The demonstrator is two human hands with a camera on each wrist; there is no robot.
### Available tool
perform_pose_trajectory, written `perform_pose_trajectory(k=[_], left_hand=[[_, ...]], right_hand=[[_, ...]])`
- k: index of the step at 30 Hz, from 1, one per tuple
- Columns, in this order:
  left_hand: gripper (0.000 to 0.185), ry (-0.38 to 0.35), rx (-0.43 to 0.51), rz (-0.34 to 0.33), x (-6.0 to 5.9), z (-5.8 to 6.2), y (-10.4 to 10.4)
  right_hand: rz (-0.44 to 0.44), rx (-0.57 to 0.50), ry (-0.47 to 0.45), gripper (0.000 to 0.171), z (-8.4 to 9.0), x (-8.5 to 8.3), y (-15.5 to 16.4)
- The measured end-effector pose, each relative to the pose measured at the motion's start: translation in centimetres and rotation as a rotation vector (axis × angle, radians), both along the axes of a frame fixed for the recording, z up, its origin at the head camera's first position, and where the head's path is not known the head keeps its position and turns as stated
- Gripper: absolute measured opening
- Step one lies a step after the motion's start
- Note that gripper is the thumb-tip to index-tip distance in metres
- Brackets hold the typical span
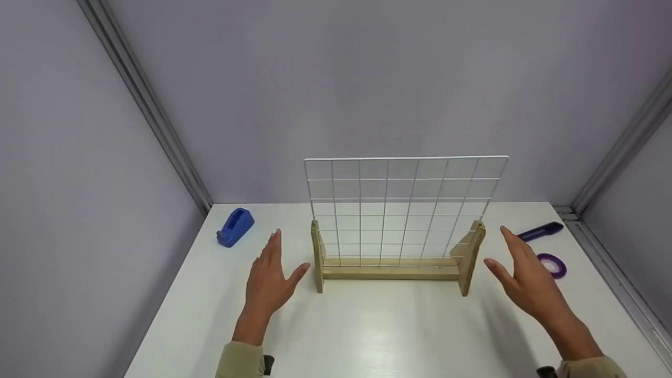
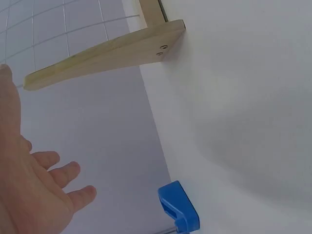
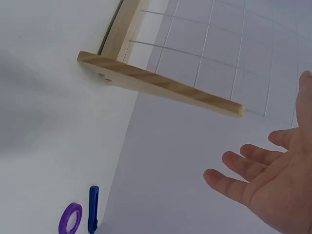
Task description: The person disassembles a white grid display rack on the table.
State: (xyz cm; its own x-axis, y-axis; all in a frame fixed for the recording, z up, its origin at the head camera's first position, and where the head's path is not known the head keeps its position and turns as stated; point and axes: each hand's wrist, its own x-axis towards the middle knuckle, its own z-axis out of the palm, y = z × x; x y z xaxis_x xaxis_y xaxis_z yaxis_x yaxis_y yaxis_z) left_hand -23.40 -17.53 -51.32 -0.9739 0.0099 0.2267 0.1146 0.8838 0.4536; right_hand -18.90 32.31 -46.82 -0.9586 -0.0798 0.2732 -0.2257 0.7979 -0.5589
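A white wire grid panel point(image 1: 404, 202) stands upright in a wooden stand point(image 1: 391, 269) at the middle of the white table point(image 1: 367, 331). My left hand point(image 1: 270, 275) hovers just left of the stand's left foot point(image 2: 105, 53), fingers straight, holding nothing. My right hand point(image 1: 525, 278) hovers just right of the right foot point(image 3: 161, 87), palm facing the stand, also holding nothing. Neither hand touches the stand.
A blue tape dispenser point(image 1: 235, 227) sits at the table's back left. A purple tape roll point(image 1: 553, 264) and a dark blue cutter point(image 1: 541, 231) lie at the back right. Grey walls enclose the table on three sides.
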Motion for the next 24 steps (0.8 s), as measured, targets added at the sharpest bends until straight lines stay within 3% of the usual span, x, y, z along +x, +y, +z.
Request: perform_pose_trajectory(k=[5,11,16,24], left_hand=[[0.103,-0.034,0.158,-0.007,-0.1,-0.2,0.5],[0.102,-0.082,0.297,-0.02,-0.4,-0.5,1.0],[0.101,-0.093,0.334,-0.014,-0.6,-0.5,1.3],[0.083,-0.076,0.37,-0.039,-1.0,-1.3,1.8]], right_hand=[[-0.013,-0.084,0.132,0.069,-0.1,0.2,-1.9],[-0.034,-0.157,0.149,0.063,-0.6,-0.3,-3.6],[-0.025,-0.19,0.131,0.063,-1.4,-0.7,-4.9],[0.014,-0.259,0.076,0.062,-2.5,-1.2,-7.0]])
